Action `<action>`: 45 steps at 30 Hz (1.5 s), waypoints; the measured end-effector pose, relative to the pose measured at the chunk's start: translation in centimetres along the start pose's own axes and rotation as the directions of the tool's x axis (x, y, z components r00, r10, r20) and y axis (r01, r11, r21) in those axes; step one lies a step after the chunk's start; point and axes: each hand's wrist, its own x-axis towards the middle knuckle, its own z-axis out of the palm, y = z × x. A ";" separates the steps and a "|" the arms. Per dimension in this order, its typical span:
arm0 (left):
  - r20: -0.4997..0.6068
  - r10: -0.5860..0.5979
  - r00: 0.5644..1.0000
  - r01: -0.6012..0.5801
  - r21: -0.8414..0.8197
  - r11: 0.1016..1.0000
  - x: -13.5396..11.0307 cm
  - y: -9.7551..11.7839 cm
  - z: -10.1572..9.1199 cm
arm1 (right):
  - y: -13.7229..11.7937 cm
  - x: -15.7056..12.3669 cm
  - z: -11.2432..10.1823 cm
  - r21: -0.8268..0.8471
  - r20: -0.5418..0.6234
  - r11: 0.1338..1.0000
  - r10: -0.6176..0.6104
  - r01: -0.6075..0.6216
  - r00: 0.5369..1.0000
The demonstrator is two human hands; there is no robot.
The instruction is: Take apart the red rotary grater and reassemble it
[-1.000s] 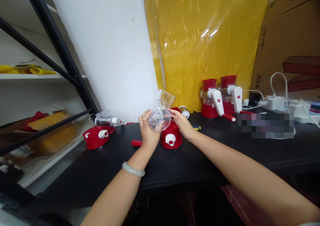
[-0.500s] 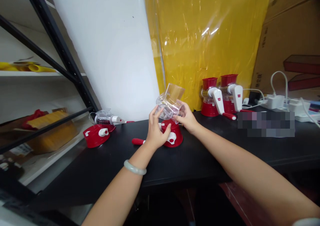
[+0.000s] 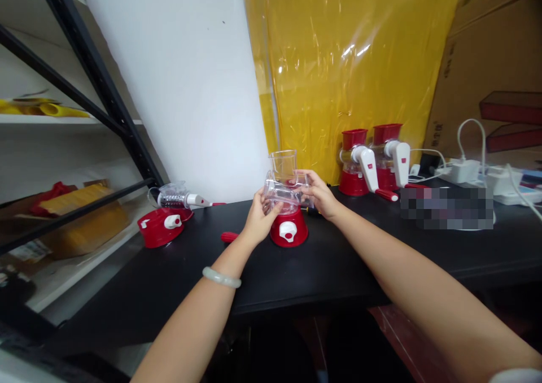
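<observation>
Between my two hands is a clear plastic grater housing (image 3: 283, 191), its square chute pointing up, just over a red grater base (image 3: 289, 229). Whether the housing rests on the base I cannot tell. My left hand (image 3: 261, 216) grips its left end, thumb in front. At the right end, my right hand (image 3: 318, 194) has its fingers closed round the clear tube. The base stands upright on the black table, a white knob (image 3: 288, 232) on its front. A red handle (image 3: 229, 237) lies to the left, partly behind my left forearm.
Two assembled red and white rotary graters (image 3: 354, 162) stand at the back right. Another red base (image 3: 161, 227) and a clear housing with a metal drum (image 3: 173, 198) are on the left. White chargers and cables (image 3: 463, 171) lie far right, beside a blurred patch. A black-framed shelf (image 3: 105, 112) borders the left.
The clear housing has turned from tilted to nearly upright and come lower over the red base. My left hand has shifted off the front of the base to the housing's left end.
</observation>
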 end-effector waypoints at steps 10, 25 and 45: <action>0.016 -0.011 1.000 0.011 -0.017 1.000 0.2 -0.7 -0.4 | 1.2 0.6 -1.1 -0.026 -0.058 1.000 -0.008 0.007 0.998; -0.046 -0.069 0.997 0.072 0.054 0.996 -0.1 0.4 -0.5 | 2.0 0.6 -1.0 -0.052 -0.043 0.997 -0.066 0.064 0.997; -0.020 0.000 1.000 0.001 0.051 0.999 0.3 -0.5 -0.8 | 2.5 0.8 -0.9 -0.310 -0.094 0.946 -0.135 0.099 0.986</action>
